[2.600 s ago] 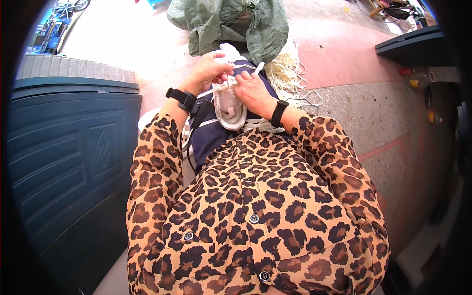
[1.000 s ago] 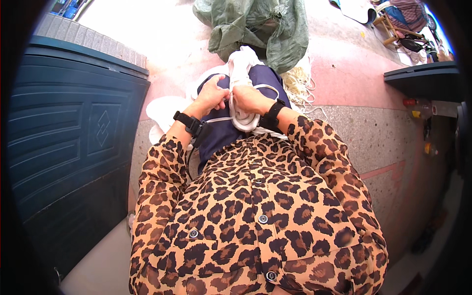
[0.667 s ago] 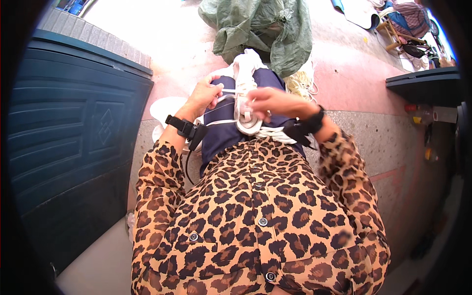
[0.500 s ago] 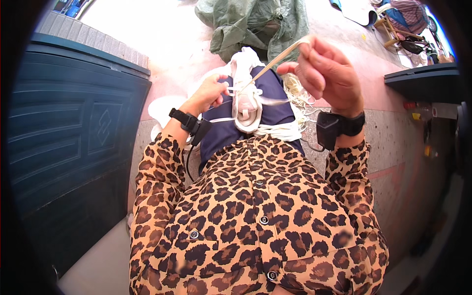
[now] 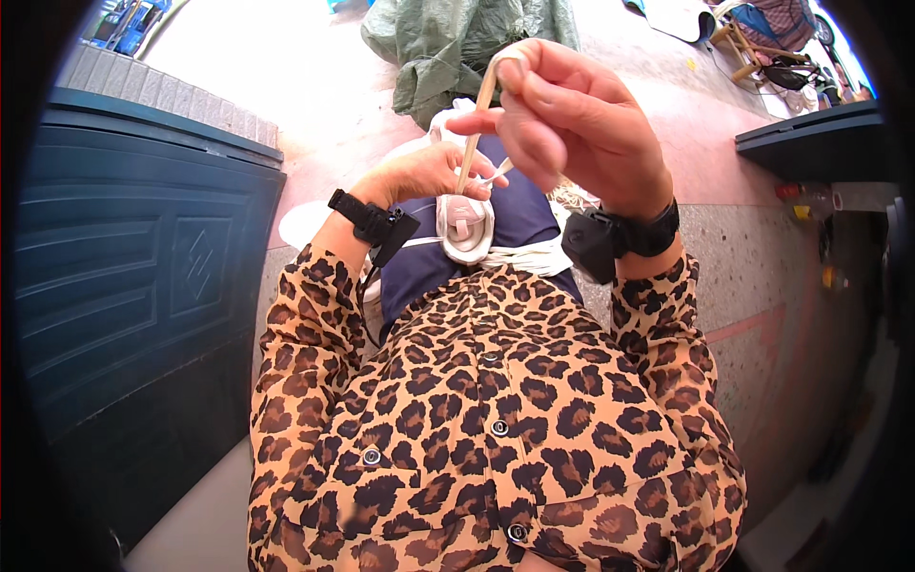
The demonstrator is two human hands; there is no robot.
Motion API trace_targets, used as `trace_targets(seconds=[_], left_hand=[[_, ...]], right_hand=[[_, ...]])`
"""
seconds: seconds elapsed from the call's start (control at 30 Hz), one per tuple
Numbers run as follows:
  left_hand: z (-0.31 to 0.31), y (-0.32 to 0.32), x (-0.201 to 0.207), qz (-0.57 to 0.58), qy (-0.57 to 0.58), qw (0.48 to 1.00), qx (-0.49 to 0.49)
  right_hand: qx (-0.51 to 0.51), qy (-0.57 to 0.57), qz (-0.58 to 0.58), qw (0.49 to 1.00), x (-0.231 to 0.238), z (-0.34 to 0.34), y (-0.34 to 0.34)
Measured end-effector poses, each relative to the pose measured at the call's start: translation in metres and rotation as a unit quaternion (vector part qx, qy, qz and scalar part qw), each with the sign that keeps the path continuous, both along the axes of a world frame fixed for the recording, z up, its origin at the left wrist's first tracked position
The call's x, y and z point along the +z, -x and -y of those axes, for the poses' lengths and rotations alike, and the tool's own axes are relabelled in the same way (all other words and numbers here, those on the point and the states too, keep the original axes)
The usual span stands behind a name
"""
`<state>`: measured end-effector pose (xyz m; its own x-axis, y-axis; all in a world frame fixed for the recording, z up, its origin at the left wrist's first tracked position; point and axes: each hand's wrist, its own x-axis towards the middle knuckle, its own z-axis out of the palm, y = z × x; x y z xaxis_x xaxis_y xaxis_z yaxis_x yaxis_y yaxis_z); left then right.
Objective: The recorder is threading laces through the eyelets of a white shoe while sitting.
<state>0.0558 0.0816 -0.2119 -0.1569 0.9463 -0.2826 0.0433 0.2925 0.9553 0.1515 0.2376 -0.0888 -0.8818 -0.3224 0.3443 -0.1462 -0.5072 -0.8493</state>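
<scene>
A white shoe (image 5: 467,250) with a pale pink inside lies on my lap, its opening toward me. My right hand (image 5: 581,119) is raised above it to the right, thumb and forefinger pinched on a flat cream shoelace (image 5: 471,153). The lace runs down from those fingertips to the shoe. Over the lacing, my left hand (image 5: 434,173) reaches in from the left, its fingertips closed on the lace by the shoe's tongue. The shoe's front part is largely hidden behind my hands.
White laces (image 5: 534,257) lie in a bundle across my dark trousers, and more lie on the floor at right. A green sack (image 5: 429,48) stands ahead. Dark blue panelled door (image 5: 143,257) at left, dark ledge (image 5: 810,143) and bottles (image 5: 805,202) at right.
My right hand has moved left and nearer, bringing the lace above the shoe. My left hand has shifted right, across the shoe's lacing.
</scene>
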Motion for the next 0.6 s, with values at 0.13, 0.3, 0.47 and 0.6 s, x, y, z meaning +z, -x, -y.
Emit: trace_targets(seconds=[0.13, 0.3, 0.47, 0.6], left_hand=[[0.018, 0.004, -0.005, 0.068, -0.007, 0.986, 0.151], [0.114, 0.079, -0.026, 0.431, -0.206, 0.723, 0.499], [0.16, 0.08, -0.03, 0.325, -0.076, 0.749, 0.573], [0.12, 0.025, -0.051, 0.19, 0.138, 0.824, 0.515]], right_hand=[[-0.122, -0.041, -0.004, 0.992, -0.025, -0.022, 0.011], [-0.176, 0.358, 0.234, 0.887, -0.101, -0.117, 0.005], [-0.341, -0.263, 0.292, 0.854, -0.155, -0.095, -0.021], [-0.176, -0.425, 0.173, 0.871, -0.193, -0.037, -0.04]])
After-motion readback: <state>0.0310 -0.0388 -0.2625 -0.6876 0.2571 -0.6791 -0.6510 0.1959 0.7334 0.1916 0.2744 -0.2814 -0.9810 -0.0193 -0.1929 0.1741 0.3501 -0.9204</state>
